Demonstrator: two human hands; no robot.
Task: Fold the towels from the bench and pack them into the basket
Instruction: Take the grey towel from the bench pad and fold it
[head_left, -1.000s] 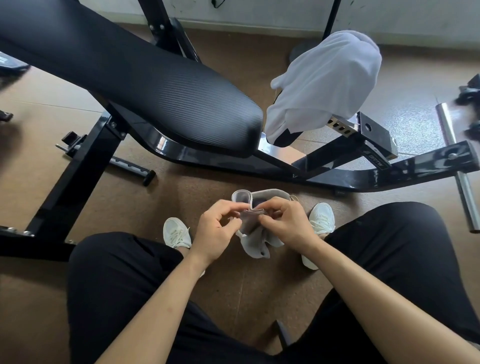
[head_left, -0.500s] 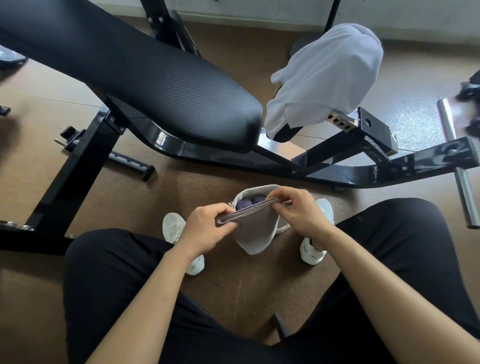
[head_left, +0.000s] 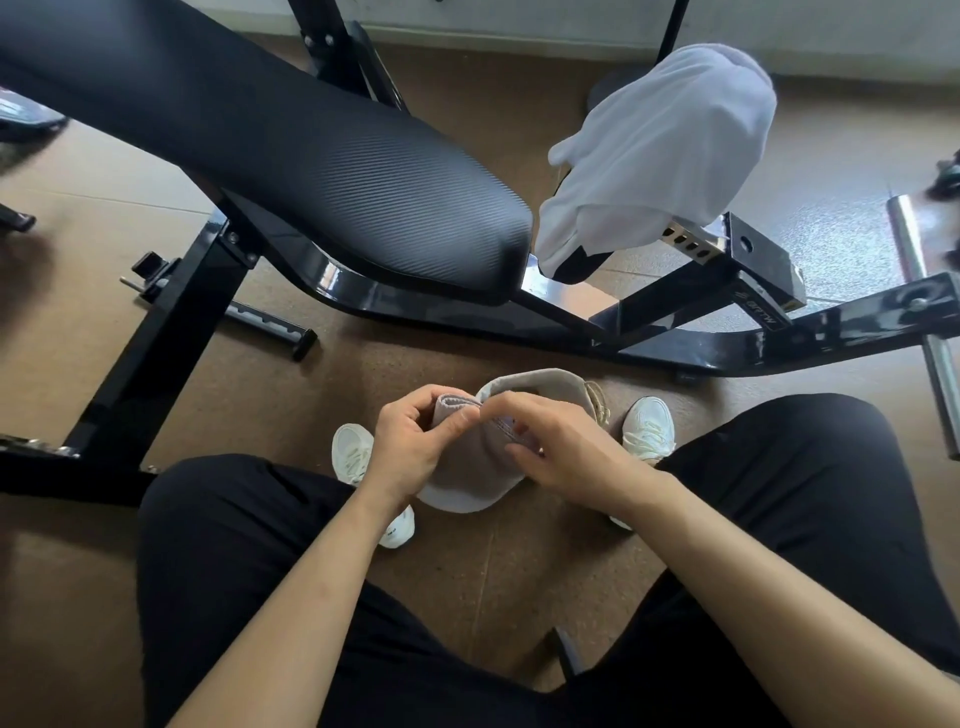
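A folded grey-beige towel with a stitched hem (head_left: 460, 410) is held low in the picture, at about six o'clock from the bench pad's rounded end, directly over a small pale grey fabric basket (head_left: 540, 376). The basket is set on the brown floor (head_left: 78, 322) between two white sneakers (head_left: 649, 426), and only its curved rim and lower wall are seen past the hands.

The towel's left end is gripped by the left hand (head_left: 410, 447), with the fingers curled round the folded edge and the thumb pressed on top. The right hand (head_left: 566, 447) is laid over the towel's right part at three o'clock from the left hand, with its fingers (head_left: 498, 410) loosely bent and a little apart. They are blurred, so it cannot be told whether the cloth is pinched or only touched by them.

A long black padded bench with a ribbed cover (head_left: 311, 156) is seen at twelve o'clock from the hands, running from ten o'clock towards the centre and carried on a glossy black steel frame (head_left: 675, 353). A white towel (head_left: 670, 140) is draped, unfolded, over a smaller black pad at one o'clock, just beside the bench pad's end. A bare steel bar (head_left: 914, 249) is seen at three o'clock on the frame's far end. Black trousers (head_left: 234, 545) are seen on both bent legs at six o'clock.
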